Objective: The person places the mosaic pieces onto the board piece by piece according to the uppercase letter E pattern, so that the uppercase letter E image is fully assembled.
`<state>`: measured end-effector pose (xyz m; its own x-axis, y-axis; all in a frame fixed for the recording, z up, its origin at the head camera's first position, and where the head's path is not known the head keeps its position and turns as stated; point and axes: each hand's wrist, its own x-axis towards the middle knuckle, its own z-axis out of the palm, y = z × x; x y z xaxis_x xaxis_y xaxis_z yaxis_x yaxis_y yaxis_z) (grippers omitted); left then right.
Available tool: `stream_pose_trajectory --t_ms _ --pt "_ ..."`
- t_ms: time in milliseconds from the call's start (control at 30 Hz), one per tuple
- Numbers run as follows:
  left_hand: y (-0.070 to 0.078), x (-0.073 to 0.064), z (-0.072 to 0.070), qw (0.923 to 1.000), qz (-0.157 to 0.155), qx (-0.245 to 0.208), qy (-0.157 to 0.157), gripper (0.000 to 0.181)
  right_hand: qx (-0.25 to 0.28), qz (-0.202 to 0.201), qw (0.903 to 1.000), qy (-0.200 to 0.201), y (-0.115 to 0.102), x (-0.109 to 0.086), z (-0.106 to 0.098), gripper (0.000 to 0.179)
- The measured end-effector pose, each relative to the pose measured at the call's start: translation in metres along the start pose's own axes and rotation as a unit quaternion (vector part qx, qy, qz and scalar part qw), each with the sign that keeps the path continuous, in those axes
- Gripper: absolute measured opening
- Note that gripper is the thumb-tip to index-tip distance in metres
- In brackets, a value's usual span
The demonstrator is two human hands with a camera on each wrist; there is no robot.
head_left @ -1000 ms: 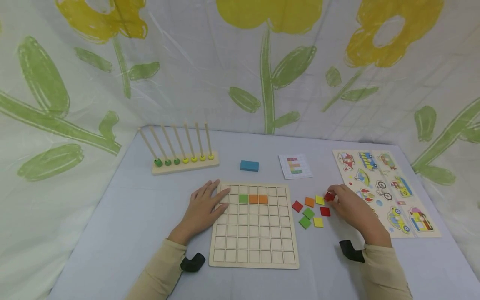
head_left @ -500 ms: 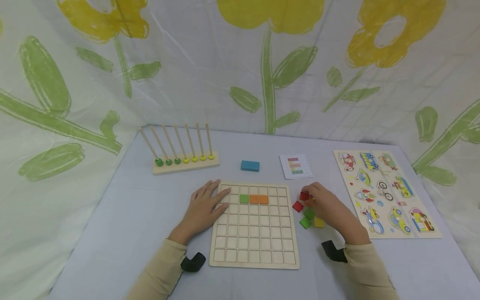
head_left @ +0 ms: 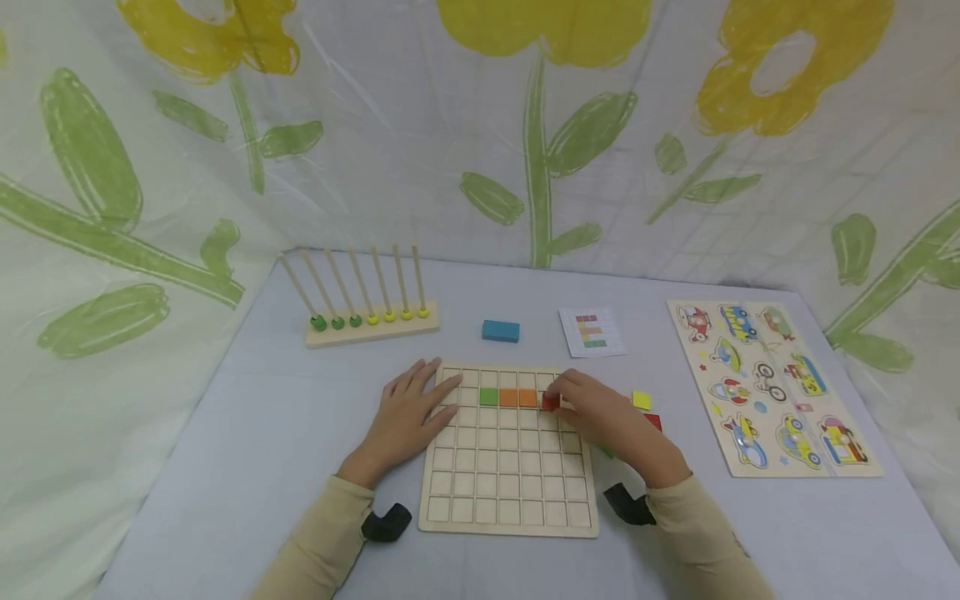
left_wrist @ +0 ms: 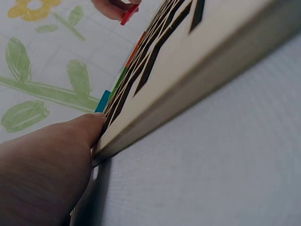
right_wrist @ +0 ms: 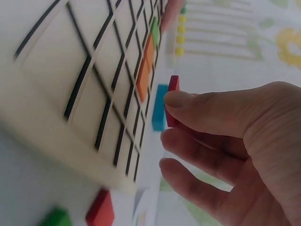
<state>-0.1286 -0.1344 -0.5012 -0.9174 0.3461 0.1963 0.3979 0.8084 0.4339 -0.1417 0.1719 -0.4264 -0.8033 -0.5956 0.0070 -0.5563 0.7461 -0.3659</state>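
Observation:
My right hand pinches a red square tile between thumb and fingers, above the upper right of the wooden grid board. In the left wrist view the tile is held just off the board's surface. Left of it, one row holds a green tile and two orange tiles, side by side in their cells. My left hand rests with spread fingers on the board's upper left edge. Behind my right hand, loose tiles are partly hidden; a yellow tile and a red tile show.
Behind the board lie a blue block and a paper card with a coloured grid pattern. A bead rack with upright rods stands at the back left. A vehicle picture puzzle lies on the right.
My right hand has carried the red tile leftward from the loose tiles to over the board. My left hand has stayed in place.

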Motion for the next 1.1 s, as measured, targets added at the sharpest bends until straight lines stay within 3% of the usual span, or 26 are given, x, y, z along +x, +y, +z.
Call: stream_pose_trajectory --t_ms 267,867,1100 --pt "0.001 0.0 -0.002 1.0 0.0 0.0 -0.001 0.047 -0.026 -0.078 0.9966 0.013 -0.021 0.018 0.013 0.02" --pt "0.001 0.0 -0.002 0.9999 0.007 0.0 0.009 0.046 -0.046 -0.086 0.9948 -0.03 -0.044 0.038 0.037 0.015" --pt "0.001 0.0 -0.002 1.0 0.005 0.0 0.004 0.046 -0.076 -0.108 0.9912 -0.013 -0.047 0.041 0.041 0.014"
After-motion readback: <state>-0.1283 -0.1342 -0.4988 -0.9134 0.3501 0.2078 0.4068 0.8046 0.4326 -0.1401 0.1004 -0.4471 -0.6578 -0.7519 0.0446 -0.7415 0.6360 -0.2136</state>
